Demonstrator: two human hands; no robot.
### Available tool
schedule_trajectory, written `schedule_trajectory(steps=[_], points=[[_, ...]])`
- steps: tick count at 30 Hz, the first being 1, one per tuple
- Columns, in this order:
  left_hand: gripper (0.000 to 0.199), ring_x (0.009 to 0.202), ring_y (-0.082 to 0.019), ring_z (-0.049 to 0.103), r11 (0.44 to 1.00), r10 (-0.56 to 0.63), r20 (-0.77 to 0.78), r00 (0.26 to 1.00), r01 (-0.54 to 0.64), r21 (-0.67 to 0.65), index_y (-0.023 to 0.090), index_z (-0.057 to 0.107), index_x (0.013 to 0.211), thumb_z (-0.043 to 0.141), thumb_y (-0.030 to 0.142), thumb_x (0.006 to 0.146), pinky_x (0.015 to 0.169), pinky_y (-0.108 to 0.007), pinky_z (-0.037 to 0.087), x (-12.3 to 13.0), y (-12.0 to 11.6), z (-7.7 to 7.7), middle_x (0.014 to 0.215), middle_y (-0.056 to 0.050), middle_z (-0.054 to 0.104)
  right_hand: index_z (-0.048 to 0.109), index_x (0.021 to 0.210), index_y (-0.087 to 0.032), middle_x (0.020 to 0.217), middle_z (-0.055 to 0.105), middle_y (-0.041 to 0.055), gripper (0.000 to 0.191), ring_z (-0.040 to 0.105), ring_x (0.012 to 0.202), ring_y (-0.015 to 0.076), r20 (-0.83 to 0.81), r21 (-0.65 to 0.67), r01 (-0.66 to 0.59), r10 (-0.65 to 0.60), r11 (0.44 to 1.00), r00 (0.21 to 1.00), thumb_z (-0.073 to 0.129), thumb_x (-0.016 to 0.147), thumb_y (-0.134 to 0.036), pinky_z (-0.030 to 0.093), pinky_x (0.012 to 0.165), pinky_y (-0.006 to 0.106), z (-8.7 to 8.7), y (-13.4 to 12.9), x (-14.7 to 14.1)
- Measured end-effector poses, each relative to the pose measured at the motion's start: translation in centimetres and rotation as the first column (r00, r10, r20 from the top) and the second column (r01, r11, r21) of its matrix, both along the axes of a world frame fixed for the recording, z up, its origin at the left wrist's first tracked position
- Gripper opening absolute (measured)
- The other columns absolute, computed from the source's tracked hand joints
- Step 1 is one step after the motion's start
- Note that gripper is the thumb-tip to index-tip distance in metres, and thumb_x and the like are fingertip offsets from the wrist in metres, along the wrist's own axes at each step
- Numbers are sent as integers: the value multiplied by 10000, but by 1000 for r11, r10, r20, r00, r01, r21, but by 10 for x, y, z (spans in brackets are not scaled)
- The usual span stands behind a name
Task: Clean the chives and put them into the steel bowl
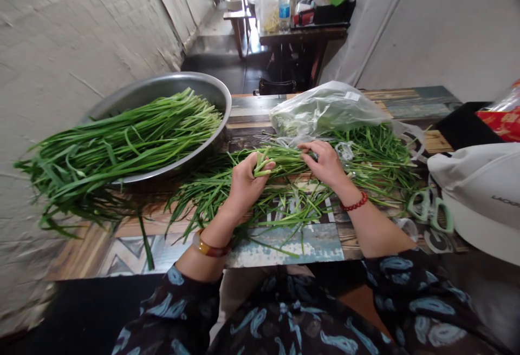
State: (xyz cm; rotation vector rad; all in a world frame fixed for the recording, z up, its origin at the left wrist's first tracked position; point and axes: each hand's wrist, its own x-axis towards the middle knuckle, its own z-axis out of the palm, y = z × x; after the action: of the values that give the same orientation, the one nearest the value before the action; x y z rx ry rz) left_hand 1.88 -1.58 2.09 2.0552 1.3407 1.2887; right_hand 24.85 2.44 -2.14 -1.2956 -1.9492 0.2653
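My left hand (246, 179) is closed around a few green garlic chives, their pale cut ends (262, 166) poking out past the thumb. To its right, my right hand (323, 161) has its fingertips and thumb bent together on chive stems over the pile; exactly how many it pinches is hard to see. Loose garlic chives (215, 187) lie beneath both hands, with short broken bits (303, 209) in front. On the left, a large metal basin (227, 100) holds a thick bundle of long chives (134, 133), its leaves hanging over the rim.
A clear plastic bag (333, 103) with greens lies behind my right hand. Pale green-handled scissors (442, 215) and a white cap (483, 192) are at the right. The patterned table (284, 244) meets a wall at left. Beyond stands another table with a water bottle (284, 3).
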Motion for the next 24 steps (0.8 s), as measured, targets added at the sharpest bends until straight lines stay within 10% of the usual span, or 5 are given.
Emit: schedule_trajectory(steps=[24], points=[[162, 792, -144, 609, 986, 92, -29, 995, -87, 141, 179, 695, 987, 568, 272, 949, 761, -276, 488, -2, -2, 0, 846, -29, 678, 688, 861, -239, 856, 720, 45, 113, 659, 840, 211, -134, 178, -98, 122, 979, 983, 597, 925, -258, 512, 803, 377, 35, -33, -13]])
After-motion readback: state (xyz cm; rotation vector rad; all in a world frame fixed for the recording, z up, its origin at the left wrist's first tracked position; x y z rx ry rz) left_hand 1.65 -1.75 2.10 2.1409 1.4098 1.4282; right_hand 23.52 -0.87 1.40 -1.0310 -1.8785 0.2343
